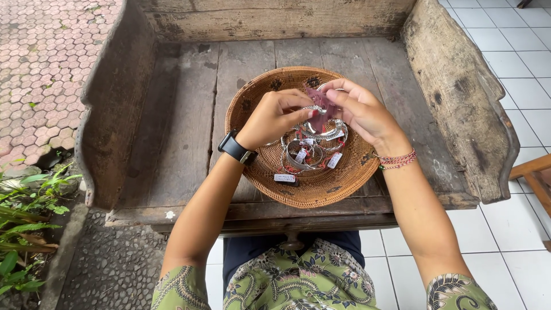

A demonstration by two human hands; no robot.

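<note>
Green patterned skirt [287,281] close in. Above the basket [252,166] near the surface's [183,143] front edge, left hand [274,117] pinches a silver bracelet [317,109]; right hand [361,112] pinches a maroon cloth [319,99].

Writing on the small white tags [300,155] is too small to tell.

Weathered grey wooden bench [189,115] with raised plank sides; red hexagonal brick paving [46,57] upper left; green leafy plants [23,229] lower left; white square floor tiles [516,69] right; brown wooden furniture leg [534,172] at right edge.

Worn wooden bench [183,115] btwn red brick paving [46,57] & white floor tiles [516,69]
</note>
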